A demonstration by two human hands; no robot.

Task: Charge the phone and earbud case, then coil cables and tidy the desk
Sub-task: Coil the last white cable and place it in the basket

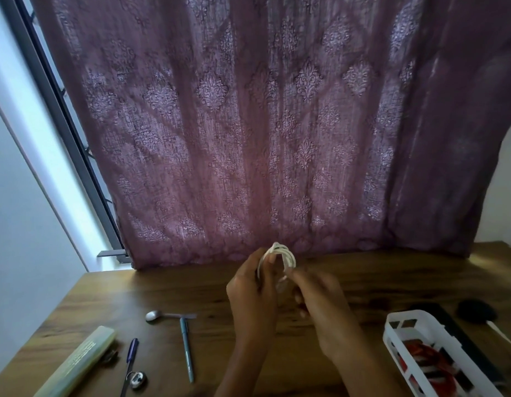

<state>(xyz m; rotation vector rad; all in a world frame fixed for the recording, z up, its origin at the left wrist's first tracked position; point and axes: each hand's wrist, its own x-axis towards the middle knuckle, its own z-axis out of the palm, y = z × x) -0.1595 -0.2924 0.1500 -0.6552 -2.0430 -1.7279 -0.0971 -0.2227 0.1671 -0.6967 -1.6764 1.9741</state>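
A white cable (287,255), wound into a small coil, is held up above the wooden desk (191,293) near its back edge. My left hand (253,293) grips the left side of the coil, fingers curled round the loops. My right hand (320,299) pinches the cable's loose end just below the coil, and that hand is blurred. At the right lies a dark flat phone (460,333) behind the basket, with a black round object (476,310) and a white cable (503,336) beside it. No earbud case can be told for sure.
A white slotted basket (403,330) with red and dark items stands at the front right. On the left lie a spoon (162,315), a teal pen (187,351), a blue pen (131,359), a pale long case (79,365) and a small metal object (138,379). A purple curtain (263,124) hangs behind the desk.
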